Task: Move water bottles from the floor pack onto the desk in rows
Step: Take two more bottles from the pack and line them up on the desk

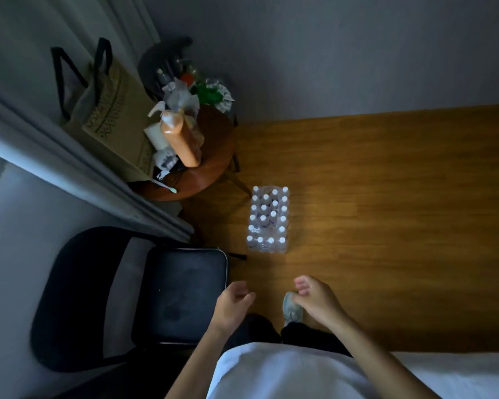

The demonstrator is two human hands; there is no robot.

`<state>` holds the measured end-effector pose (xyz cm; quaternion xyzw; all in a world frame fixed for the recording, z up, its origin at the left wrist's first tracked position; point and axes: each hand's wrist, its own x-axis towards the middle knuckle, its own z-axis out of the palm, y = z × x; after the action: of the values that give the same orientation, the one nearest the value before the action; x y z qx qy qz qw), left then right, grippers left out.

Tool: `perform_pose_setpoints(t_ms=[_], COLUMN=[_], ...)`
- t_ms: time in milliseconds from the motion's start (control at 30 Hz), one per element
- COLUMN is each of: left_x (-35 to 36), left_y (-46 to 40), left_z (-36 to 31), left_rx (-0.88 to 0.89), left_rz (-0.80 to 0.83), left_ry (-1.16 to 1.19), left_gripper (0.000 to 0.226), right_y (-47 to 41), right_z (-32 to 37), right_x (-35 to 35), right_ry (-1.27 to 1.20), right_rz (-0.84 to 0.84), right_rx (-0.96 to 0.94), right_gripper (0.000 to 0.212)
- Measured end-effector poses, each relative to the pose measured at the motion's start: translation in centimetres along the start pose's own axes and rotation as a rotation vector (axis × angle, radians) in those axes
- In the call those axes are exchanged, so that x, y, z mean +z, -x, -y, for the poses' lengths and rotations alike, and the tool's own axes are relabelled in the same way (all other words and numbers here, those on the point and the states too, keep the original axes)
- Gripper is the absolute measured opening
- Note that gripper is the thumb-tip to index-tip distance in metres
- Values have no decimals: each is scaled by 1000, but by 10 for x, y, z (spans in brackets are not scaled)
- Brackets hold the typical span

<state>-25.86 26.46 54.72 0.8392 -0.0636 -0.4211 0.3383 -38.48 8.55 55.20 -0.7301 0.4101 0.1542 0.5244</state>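
Note:
A shrink-wrapped pack of water bottles [268, 219] with white caps stands on the wooden floor [386, 197], straight ahead of me. The caps form a grid with gaps near the middle. My left hand [233, 305] hovers empty with loosely curled fingers, below and left of the pack. My right hand [317, 298] hangs beside it, also empty, fingers apart, above my shoe [291, 309]. Neither hand touches the pack. The grey desk edge [78, 168] runs diagonally along the left side.
A black chair [182, 295] stands just left of my hands, under the desk edge. A round wooden side table [211, 165] beyond the pack holds an orange pump bottle [179, 139] and clutter. A tote bag [110, 102] sits on the desk. A white bed edge [458, 375] lies at lower right.

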Motion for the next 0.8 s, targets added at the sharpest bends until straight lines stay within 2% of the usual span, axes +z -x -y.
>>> perform_pose_setpoints(t_ms=[400,667,800], left_x=[-23,-29,-20], left_y=[-121,-244,-301], left_z=[-73,-109,-113], left_rx=[-106,-136,-159], left_rz=[85,245,260], left_ry=[58,-77,-132], left_gripper=[32,16,12], right_y=[-114,-209,-265], right_z=[56,80,82], right_x=[-47,-55,-47], right_ry=[-20,-52,-29], right_rz=[-11,-63,-38], right_rx=[91,194,170], right_gripper=[37,40,41])
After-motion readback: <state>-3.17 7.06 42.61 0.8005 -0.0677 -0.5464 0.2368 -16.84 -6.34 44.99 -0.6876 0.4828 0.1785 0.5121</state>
